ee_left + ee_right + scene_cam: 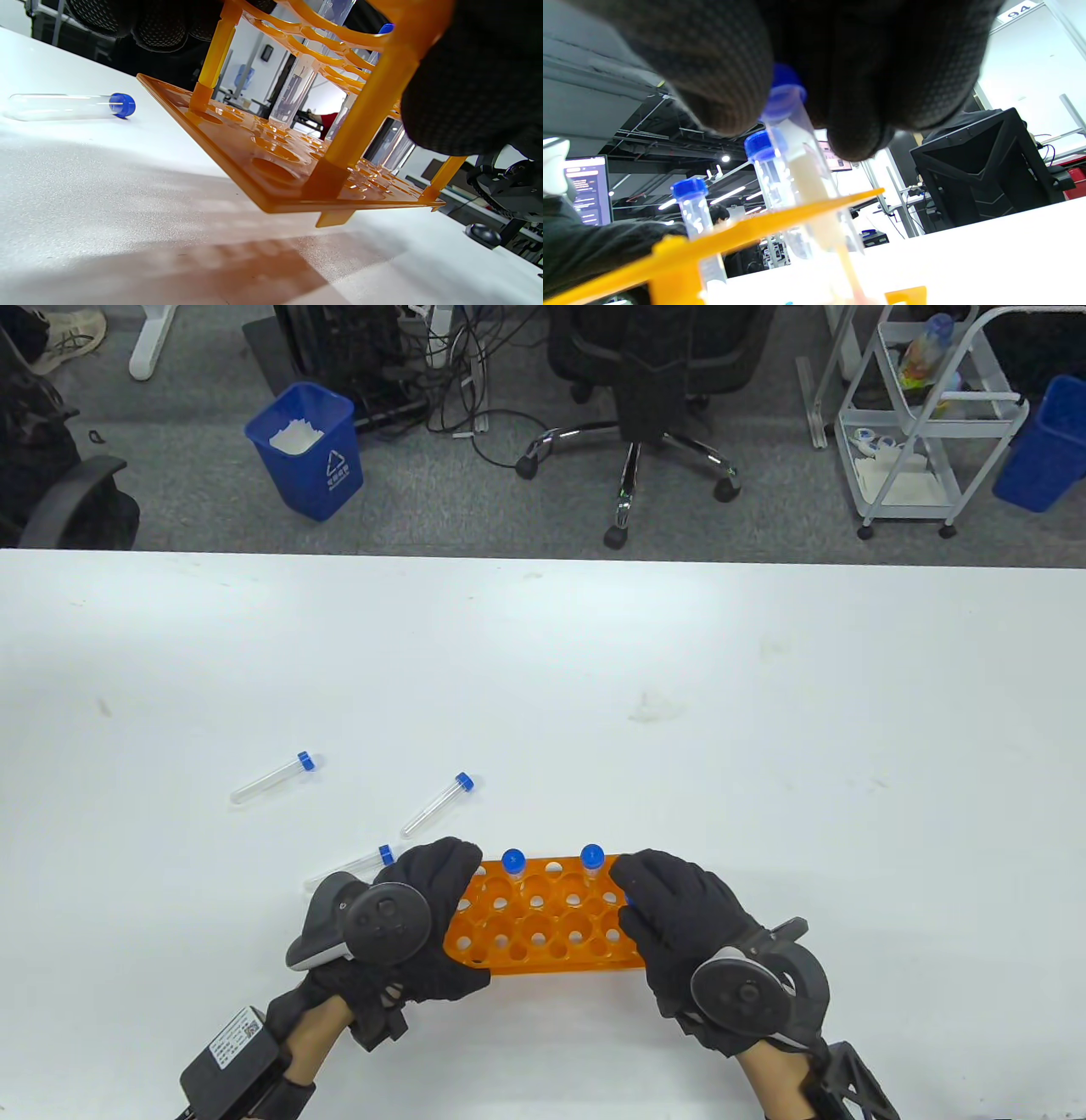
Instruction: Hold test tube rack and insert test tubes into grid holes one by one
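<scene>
An orange test tube rack [543, 929] lies near the table's front edge. My left hand [433, 899] grips its left end; in the left wrist view the rack's base [275, 169] looks tilted, its near corner a little off the table. Two blue-capped tubes [513, 862] [591, 856] stand in the back row. My right hand [657, 899] pinches the cap of a third tube [787, 106], whose body passes down through the rack's top plate [780, 222] at the right end. Three loose tubes [273, 779] [437, 804] [356, 861] lie on the table to the left.
The white table [764, 746] spreads wide behind and to the right of the rack. One loose tube [68, 106] lies close to the rack's left end. Beyond the far edge are a blue bin [307, 449], an office chair [645, 407] and a cart [925, 415].
</scene>
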`<state>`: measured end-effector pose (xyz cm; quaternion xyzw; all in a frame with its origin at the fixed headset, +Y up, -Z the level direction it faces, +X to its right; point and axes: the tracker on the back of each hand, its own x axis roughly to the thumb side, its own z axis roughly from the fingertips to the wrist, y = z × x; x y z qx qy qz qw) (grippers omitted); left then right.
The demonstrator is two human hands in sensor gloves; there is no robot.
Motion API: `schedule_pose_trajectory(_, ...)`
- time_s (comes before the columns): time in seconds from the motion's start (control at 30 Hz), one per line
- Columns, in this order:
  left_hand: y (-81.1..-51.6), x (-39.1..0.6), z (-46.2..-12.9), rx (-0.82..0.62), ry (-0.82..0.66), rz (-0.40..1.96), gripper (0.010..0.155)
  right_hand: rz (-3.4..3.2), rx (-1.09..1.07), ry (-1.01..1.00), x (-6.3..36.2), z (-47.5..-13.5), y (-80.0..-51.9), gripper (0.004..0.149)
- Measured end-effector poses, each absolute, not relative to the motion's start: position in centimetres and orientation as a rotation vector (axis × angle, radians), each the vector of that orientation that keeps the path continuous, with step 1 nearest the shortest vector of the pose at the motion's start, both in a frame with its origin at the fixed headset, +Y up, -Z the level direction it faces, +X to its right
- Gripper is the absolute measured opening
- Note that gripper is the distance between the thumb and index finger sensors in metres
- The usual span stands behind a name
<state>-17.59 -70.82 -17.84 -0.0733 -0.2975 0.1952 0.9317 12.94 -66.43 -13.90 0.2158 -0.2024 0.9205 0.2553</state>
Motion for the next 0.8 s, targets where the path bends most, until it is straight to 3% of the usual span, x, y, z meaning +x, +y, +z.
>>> schedule_pose_trajectory(0.23,-70.9,-17.5,-17.8,-0.157,-0.608,0.39,0.121,2.526,0.589,-0.533,12.9,-13.9,-66.5,0.057)
schedule_pose_trajectory(0.43,-70.9,-17.6,-17.9,-0.158,-0.599,0.385,0.121,2.53,0.648,-0.42,13.7,-13.8,-65.7,0.072)
schedule_pose_trajectory(0.5,-70.8,-17.8,-18.0,-0.156,-0.594,0.387,0.121,2.496,0.61,-0.466,14.6,-13.6,-65.1,0.075)
schedule_pose_trajectory(0.6,-70.7,-18.1,-18.1,-0.144,-0.578,0.393,0.121,2.379,0.367,-0.546,16.1,-13.7,-65.2,0.063)
schedule_pose_trajectory(0.7,-70.6,-18.4,-18.3,-0.131,-0.561,0.4,0.121,2.34,0.222,-0.348,16.8,-14.9,-66.9,0.057)
schedule_pose_trajectory(0.8,-70.5,-18.7,-18.5,-0.123,-0.545,0.41,0.121,2.195,0.167,0.027,16.7,-16.5,-69.8,0.056)
